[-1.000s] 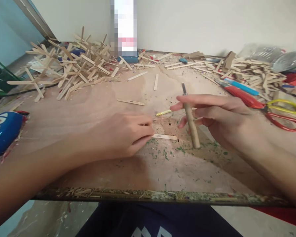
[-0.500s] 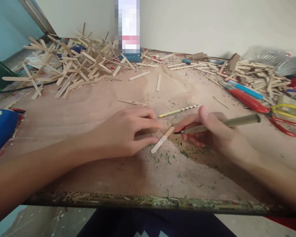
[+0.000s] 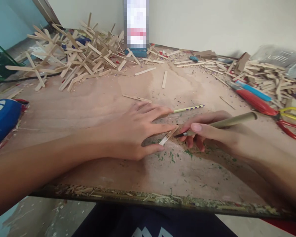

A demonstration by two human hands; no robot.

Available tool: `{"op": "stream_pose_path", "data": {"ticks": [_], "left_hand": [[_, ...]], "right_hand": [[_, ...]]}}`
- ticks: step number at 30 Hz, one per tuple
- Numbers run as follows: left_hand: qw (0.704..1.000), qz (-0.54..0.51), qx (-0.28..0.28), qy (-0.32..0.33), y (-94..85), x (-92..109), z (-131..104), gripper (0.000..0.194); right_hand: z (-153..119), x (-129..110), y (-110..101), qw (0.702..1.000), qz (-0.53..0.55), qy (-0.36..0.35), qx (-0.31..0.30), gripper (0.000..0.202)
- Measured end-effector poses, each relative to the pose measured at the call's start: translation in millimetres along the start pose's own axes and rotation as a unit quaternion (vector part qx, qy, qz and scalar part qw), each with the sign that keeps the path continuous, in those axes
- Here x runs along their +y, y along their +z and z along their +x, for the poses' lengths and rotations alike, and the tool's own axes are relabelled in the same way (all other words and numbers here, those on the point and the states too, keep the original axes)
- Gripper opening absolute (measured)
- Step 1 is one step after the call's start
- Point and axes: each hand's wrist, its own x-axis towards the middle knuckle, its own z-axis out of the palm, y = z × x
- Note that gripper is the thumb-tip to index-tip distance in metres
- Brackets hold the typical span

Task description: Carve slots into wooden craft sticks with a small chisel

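Note:
A small wooden stick with a printed mark lies slanted on the table between both hands. My left hand holds it down, the index fingertip on its upper end and the thumb at its lower end, other fingers spread. My right hand is closed around a slim olive-handled tool. The tool's dark tip points left, close beside the stick's right edge; whether they touch is unclear. A patterned pencil lies just beyond, its near end by my left fingers.
Wooden sticks are heaped at the back left and back right. A phone-like screen stands at the back. Red-handled pliers lie right, a blue object left. Green crumbs dot the table.
My left hand has moved right and onto the stick, its index finger now on the upper end, covering the pencil's eraser end. My right hand keeps the tool beside the stick. The view has shifted slightly.

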Motion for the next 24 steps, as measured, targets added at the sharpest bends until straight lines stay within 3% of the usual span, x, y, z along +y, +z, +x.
{"op": "stream_pose_path", "data": {"ticks": [4,10,16,24], "left_hand": [[1.000,0.003,-0.008,-0.001,1.8,0,0,0.051],[1.000,0.006,0.008,0.010,0.8,2,0,0.050],[0.999,0.004,-0.036,0.004,0.6,2,1,0.055],[0.999,0.020,-0.028,-0.004,1.3,1,0,0.064]], "right_hand": [[1,-4,2,0.997,-0.064,-0.036,0.005,0.041],[-1,3,3,0.998,-0.043,-0.028,0.035,0.030],[-5,0,4,0.995,-0.095,-0.020,0.027,0.028],[-11,-6,13,0.977,-0.163,-0.134,-0.020,0.012]]}}
